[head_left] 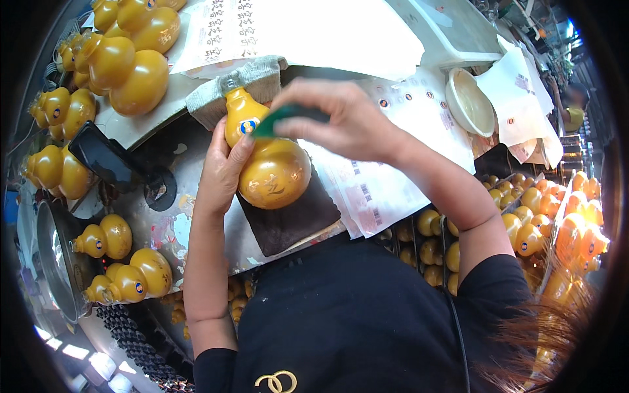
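"amber bottle (278, 175), where?"
"the left hand (225, 154) curls round it; the right hand (341, 121) pinches a flat green tool (267, 126) across its shoulder."
"anything around?"
"grey cloth (265, 77) just beyond the left hand, phone (103, 152) to its left."

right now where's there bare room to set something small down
Bare room shows on the dark mat, between the held yellow bottle and dark shirt. Crowded: other bottles and phone left; label sheets and bowl right.
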`<state>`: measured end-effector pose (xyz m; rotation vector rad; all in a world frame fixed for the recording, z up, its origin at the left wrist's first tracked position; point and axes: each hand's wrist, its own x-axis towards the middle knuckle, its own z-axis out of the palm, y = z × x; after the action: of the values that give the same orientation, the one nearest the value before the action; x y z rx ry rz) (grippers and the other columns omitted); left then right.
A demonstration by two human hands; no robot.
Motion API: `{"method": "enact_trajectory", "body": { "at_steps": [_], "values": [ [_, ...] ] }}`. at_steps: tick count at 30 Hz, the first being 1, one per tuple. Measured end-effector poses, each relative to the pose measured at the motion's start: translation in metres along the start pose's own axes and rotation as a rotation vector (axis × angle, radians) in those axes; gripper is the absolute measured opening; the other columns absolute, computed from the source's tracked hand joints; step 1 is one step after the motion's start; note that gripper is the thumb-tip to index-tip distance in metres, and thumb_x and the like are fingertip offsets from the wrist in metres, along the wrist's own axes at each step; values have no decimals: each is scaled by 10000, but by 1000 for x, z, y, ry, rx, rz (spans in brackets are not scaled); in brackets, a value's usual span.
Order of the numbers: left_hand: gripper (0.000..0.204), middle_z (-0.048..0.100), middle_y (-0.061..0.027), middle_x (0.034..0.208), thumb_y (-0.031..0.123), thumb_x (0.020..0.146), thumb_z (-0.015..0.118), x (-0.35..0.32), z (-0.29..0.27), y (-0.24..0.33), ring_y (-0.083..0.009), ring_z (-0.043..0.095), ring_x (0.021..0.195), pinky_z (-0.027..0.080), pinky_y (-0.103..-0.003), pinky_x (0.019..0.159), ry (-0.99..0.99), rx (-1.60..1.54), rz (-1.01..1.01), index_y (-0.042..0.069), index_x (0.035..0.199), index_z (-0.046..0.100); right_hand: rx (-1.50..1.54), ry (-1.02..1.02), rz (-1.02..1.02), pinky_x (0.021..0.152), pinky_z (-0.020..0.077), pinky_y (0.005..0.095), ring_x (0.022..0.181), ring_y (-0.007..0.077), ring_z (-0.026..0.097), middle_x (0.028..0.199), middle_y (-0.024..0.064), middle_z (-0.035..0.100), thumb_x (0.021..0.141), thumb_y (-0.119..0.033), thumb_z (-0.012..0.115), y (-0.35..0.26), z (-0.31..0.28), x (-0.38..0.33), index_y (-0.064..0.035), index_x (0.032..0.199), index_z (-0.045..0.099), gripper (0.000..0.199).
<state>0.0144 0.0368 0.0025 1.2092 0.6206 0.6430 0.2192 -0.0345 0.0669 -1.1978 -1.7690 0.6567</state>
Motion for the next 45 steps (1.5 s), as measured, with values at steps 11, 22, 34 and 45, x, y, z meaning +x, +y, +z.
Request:
{"method": "enact_trajectory", "body": {
  "at_steps": [11, 22, 34, 45],
  "values": [
    [558, 529, -105, 1199, 345, 944, 573, 2, 2, 7, -157, 545, 1095, 455, -292, 941, -15, -86, -64, 17, 1343, 362, -378, -106, -7, 758, 523, 372, 851, 336, 654, 931, 197, 645, 906, -239, 609, 22, 0, 58, -30, 1093, 557, 285],
    [410, 595, -97, 1148, 323, 1015, 359, 13, -4, 6, -184, 585, 1077, 449, -320, 956, 131, -228, -80, 17, 1249, 501, -233, 241, 301, 732, 489, 321, 824, 215, 618, 912, 112, 605, 926, -285, 588, 42, 10, 3, -48, 1067, 554, 277],
    [349, 611, -33, 1060, 261, 924, 645, -85, 9, 44, -94, 565, 995, 453, -255, 895, 279, 263, 296, 41, 1166, 523, 496, 385, 492, 748, 449, 196, 829, 55, 551, 941, 0, 588, 928, -202, 622, 52, 11, -47, -40, 1094, 579, 236],
    [237, 652, -173, 1101, 114, 975, 505, -366, -42, 61, -222, 630, 1034, 481, -351, 952, 1310, 580, 596, -17, 1169, 542, 733, 91, 355, 728, 502, 208, 825, 77, 605, 972, 40, 634, 950, -126, 589, 15, 60, -28, -37, 1120, 561, 195]
  ]
}}
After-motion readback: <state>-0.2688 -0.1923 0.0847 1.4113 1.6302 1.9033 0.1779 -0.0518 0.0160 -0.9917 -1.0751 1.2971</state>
